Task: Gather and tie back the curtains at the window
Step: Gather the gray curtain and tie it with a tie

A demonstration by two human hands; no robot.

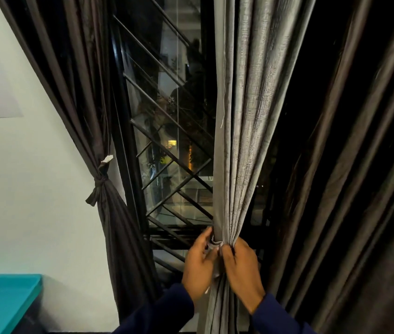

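Hands bunching grey curtain at window

Grey curtain point(241, 141) hangs gathered in front of the window grille point(167, 145), pinched into a narrow bundle low down. Left hand point(199, 263) curls round the bundle's left side, fingers on a pale tie strip point(214, 244). Right hand point(241, 268) grips the folds on the right. Dark curtain point(109, 213) at left is already knotted back against the white wall point(34, 189). Teal worktop point(1, 302) sits lower left.
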